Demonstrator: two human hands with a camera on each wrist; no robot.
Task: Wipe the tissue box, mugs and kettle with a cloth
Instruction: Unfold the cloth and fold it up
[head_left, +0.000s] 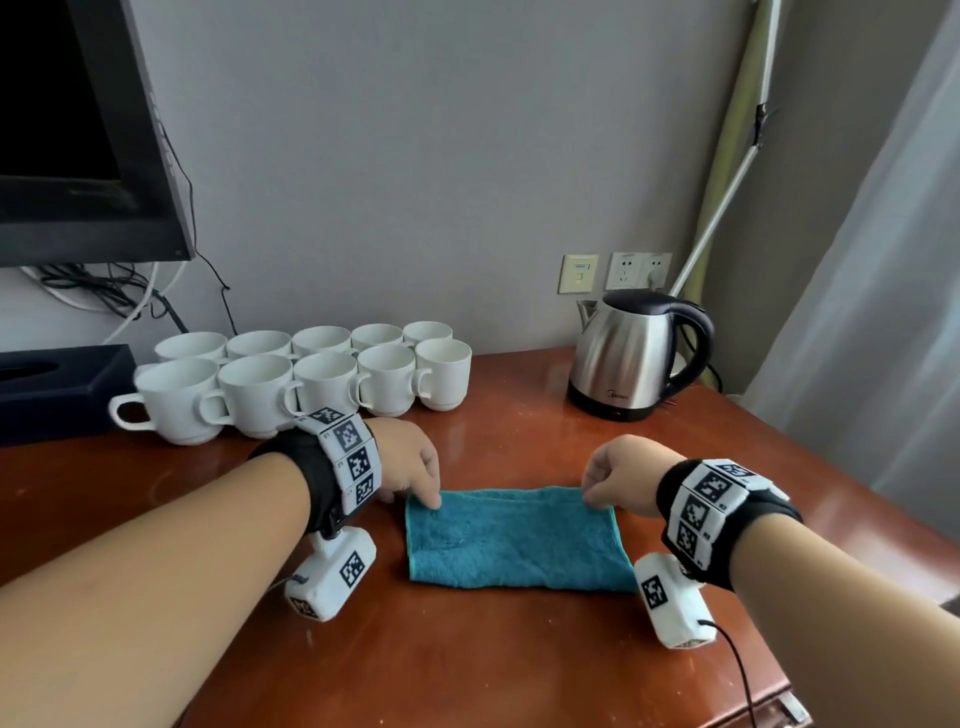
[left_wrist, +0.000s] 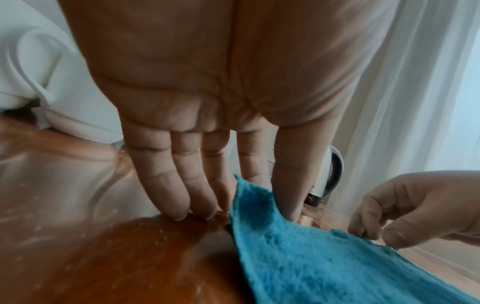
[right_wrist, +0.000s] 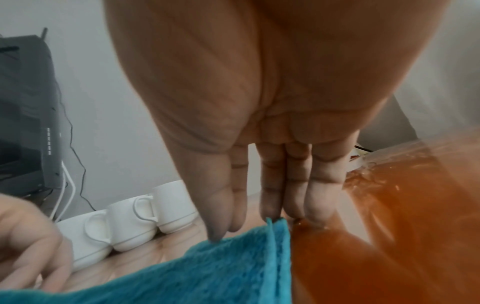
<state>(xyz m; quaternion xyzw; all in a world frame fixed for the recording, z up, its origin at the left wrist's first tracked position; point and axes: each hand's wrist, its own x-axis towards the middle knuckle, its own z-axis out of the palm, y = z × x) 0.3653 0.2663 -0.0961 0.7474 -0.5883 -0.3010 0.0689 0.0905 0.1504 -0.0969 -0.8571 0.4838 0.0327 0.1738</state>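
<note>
A folded teal cloth (head_left: 511, 540) lies flat on the brown table (head_left: 493, 665). My left hand (head_left: 423, 496) pinches its far left corner; the left wrist view shows that corner lifted between thumb and fingers (left_wrist: 166, 189). At the far right corner, my right hand (head_left: 595, 499) pinches the edge, with the thumb tip on the cloth (right_wrist: 207, 273) in the right wrist view. Several white mugs (head_left: 322, 379) stand in two rows behind my left hand. To their left sits a dark tissue box (head_left: 57, 384). The steel kettle (head_left: 631, 358) stands at the back right.
A black monitor (head_left: 78, 130) with hanging cables (head_left: 104, 291) fills the back left. Wall sockets (head_left: 639, 270) sit behind the kettle, and a pale curtain (head_left: 883, 312) hangs at the right. The table's front right corner (head_left: 784, 701) is close to my right arm.
</note>
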